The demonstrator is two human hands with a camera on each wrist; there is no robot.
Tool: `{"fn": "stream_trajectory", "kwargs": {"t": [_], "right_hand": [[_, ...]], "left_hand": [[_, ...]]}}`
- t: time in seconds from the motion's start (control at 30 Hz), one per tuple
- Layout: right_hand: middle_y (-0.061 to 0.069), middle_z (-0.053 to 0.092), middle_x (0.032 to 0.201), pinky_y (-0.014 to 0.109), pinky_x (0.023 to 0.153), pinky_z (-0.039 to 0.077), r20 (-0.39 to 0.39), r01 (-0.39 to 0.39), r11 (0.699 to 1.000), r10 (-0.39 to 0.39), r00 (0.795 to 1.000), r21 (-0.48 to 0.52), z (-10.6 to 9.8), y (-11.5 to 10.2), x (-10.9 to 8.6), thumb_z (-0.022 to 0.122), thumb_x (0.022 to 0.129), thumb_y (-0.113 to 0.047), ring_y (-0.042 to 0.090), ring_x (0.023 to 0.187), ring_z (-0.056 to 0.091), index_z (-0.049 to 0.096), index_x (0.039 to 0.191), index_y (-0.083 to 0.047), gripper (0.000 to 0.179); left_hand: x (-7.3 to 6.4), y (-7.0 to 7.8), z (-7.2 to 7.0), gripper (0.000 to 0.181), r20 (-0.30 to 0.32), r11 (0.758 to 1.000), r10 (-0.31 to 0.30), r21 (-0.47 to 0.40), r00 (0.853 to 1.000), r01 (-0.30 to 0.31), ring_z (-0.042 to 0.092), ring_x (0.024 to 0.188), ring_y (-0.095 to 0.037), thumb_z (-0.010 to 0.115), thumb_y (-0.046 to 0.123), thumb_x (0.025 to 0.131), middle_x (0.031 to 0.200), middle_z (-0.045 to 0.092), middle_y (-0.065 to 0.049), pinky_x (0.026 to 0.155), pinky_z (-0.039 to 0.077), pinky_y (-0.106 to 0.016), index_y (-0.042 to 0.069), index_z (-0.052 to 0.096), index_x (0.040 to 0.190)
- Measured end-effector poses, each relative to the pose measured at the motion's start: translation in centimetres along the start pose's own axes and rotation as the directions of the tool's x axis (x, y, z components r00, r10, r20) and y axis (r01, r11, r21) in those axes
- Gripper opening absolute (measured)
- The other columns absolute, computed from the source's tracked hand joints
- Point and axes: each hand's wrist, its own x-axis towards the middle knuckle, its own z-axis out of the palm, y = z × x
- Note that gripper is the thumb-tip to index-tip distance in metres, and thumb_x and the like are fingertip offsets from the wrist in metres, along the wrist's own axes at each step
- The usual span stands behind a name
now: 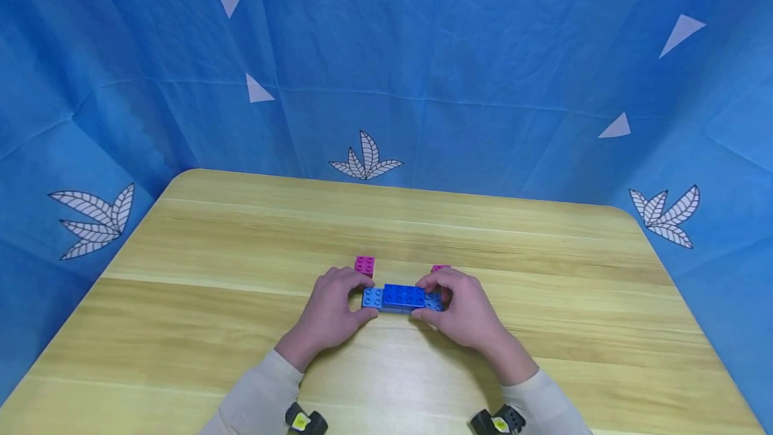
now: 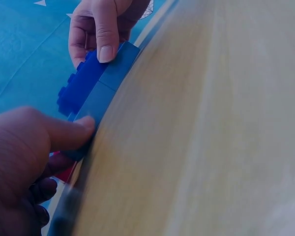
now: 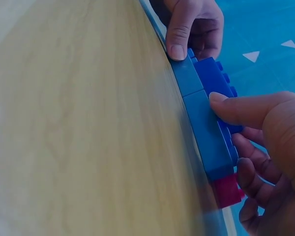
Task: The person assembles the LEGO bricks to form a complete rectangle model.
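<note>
Two light blue bricks stand end to end on the table; the left one [image 1: 372, 297] and the right one [image 3: 209, 135] meet at a seam. A dark blue brick [image 1: 403, 295] sits across that seam, studs up. My left hand [image 1: 331, 309] pinches the left light blue brick near its outer end, thumb on the near side and fingers behind. At the dark blue brick's right end, my right hand [image 1: 464, 305] grips it between thumb and fingers. Those fingers partly cover the right light blue brick in the head view.
Behind the left hand lies a magenta brick [image 1: 364, 266]. A second magenta brick [image 1: 441, 268] is behind the right hand and partly hidden by it. The wooden table [image 1: 386, 220] ends at a blue patterned curtain [image 1: 483, 86]. Both wrists carry small black devices.
</note>
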Motion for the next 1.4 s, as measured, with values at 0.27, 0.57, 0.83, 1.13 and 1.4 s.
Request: {"fn": "stream_trajectory", "kwargs": {"t": [0.27, 0.57, 0.83, 1.13, 1.4], "right_hand": [[-0.004, 0.067, 0.093, 0.031, 0.063, 0.048, -0.037, 0.039, 0.997, -0.036, 0.999, 0.061, -0.5, 0.3, -0.2, 0.091, 0.073, -0.018, 0.017, 0.073, 0.056, 0.073, 0.110, -0.010, 0.041], [0.004, 0.068, 0.094, 0.037, 0.062, 0.047, -0.172, 0.067, 0.997, -0.061, 0.983, 0.032, -1.5, 1.2, -0.1, 0.082, 0.077, 0.000, 0.019, 0.074, 0.055, 0.073, 0.107, -0.007, 0.032], [0.007, 0.065, 0.102, 0.043, 0.068, 0.047, -0.182, 0.031, 1.000, -0.031, 0.983, -0.002, -2.1, 1.9, 0.0, 0.084, 0.076, -0.003, 0.026, 0.081, 0.056, 0.072, 0.110, -0.008, 0.037], [0.008, 0.061, 0.111, 0.042, 0.073, 0.045, -0.126, -0.061, 0.997, 0.054, 0.991, -0.055, -2.3, 2.5, 0.4, 0.084, 0.077, -0.008, 0.026, 0.087, 0.054, 0.069, 0.119, -0.009, 0.044], [0.008, 0.061, 0.110, 0.041, 0.074, 0.045, -0.102, -0.109, 0.990, 0.100, 0.990, -0.091, -2.3, 2.6, 0.7, 0.085, 0.076, -0.011, 0.026, 0.086, 0.054, 0.069, 0.120, -0.009, 0.047]], "left_hand": [[0.0, -0.1, 0.0, 0.037, -0.001, 1.000, 0.013, -0.005, 1.000, -0.013, 0.053, 0.100, -0.019, 0.087, 0.021, 0.078, 0.107, 0.065, 0.002, 0.092, 0.040, -0.043, 0.012, 0.071, 0.109], [0.0, -0.3, 0.2, 0.037, 0.001, 1.000, 0.015, -0.004, 1.000, -0.015, 0.053, 0.100, -0.019, 0.087, 0.022, 0.078, 0.107, 0.065, 0.002, 0.093, 0.039, -0.044, 0.011, 0.071, 0.109], [0.0, -0.2, 0.1, 0.037, 0.008, 1.000, 0.011, 0.003, 1.000, -0.011, 0.053, 0.101, -0.019, 0.087, 0.022, 0.078, 0.105, 0.064, 0.003, 0.095, 0.038, -0.046, 0.012, 0.071, 0.109], [0.1, -0.3, 0.0, 0.038, 0.004, 1.000, 0.019, 0.003, 1.000, -0.019, 0.053, 0.099, -0.019, 0.088, 0.022, 0.077, 0.102, 0.062, 0.004, 0.097, 0.037, -0.046, 0.012, 0.071, 0.109], [0.1, -0.3, 0.0, 0.038, 0.010, 1.000, 0.018, 0.006, 1.000, -0.018, 0.053, 0.097, -0.019, 0.088, 0.022, 0.077, 0.100, 0.061, 0.005, 0.096, 0.037, -0.046, 0.012, 0.071, 0.109]]}}
